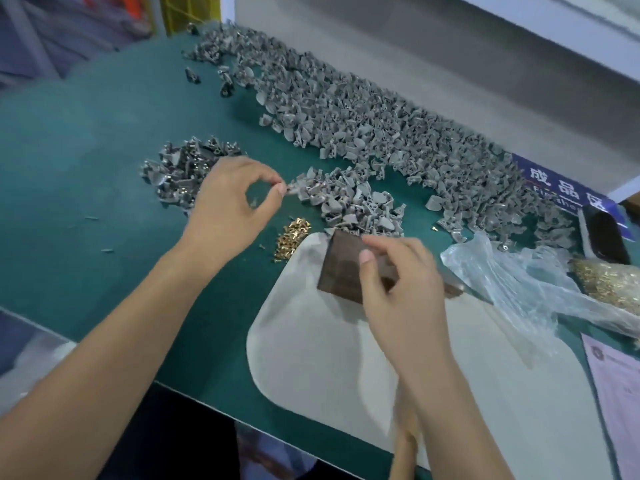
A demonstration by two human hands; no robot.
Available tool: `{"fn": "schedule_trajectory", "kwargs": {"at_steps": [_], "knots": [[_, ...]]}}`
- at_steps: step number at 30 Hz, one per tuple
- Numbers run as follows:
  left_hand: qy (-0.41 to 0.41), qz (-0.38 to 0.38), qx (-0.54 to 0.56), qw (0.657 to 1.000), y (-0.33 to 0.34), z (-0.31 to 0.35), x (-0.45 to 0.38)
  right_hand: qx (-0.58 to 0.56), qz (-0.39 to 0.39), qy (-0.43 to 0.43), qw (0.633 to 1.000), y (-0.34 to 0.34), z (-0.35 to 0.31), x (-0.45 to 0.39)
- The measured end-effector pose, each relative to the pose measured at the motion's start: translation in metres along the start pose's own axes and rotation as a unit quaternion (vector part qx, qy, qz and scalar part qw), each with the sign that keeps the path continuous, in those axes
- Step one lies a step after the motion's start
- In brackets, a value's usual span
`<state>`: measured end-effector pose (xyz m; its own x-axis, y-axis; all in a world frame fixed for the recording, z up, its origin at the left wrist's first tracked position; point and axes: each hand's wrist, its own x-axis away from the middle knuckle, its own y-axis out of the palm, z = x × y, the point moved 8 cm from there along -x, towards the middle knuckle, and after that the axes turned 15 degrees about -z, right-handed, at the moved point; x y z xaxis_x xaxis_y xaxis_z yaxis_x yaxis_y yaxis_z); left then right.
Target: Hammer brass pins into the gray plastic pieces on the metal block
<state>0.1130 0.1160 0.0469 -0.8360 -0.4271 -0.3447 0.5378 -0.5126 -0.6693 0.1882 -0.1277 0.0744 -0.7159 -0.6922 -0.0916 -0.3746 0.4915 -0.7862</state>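
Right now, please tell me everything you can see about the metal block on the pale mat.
The metal block is a dark brown-gray slab with flat faces and straight edges, dull as worn steel looks. It lies on the pale mat, near its far edge, beside the small heap of brass pins. The right hand covers its right part, fingers curled over it. Whether a gray piece sits on it is hidden.

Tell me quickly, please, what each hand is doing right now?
Left hand: pinches a gray plastic piece between thumb and fingertip.
Right hand: fingers curled over the metal block; what it grips cannot be told.
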Motion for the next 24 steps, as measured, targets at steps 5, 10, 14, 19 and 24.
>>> {"fn": "schedule_trajectory", "kwargs": {"at_steps": [5,10,14,19,24], "knots": [[-0.032,0.018,-0.069,0.997,-0.024,-0.026,0.026,0.058,-0.092,-0.079,0.991,0.048,-0.036,-0.046],[-0.04,-0.014,-0.075,0.996,-0.017,-0.034,0.04,0.115,-0.135,-0.103,0.979,0.077,-0.052,-0.085],[-0.065,-0.004,-0.087,0.994,-0.019,-0.037,0.039,0.119,-0.166,-0.133,0.97,0.093,-0.059,-0.086],[-0.107,-0.026,-0.129,0.985,-0.014,-0.04,0.039,0.179,-0.163,-0.147,0.959,0.098,-0.06,-0.083],[-0.111,-0.043,-0.124,0.985,-0.012,-0.039,0.036,0.207,-0.173,-0.163,0.949,0.102,-0.064,-0.081]]}}
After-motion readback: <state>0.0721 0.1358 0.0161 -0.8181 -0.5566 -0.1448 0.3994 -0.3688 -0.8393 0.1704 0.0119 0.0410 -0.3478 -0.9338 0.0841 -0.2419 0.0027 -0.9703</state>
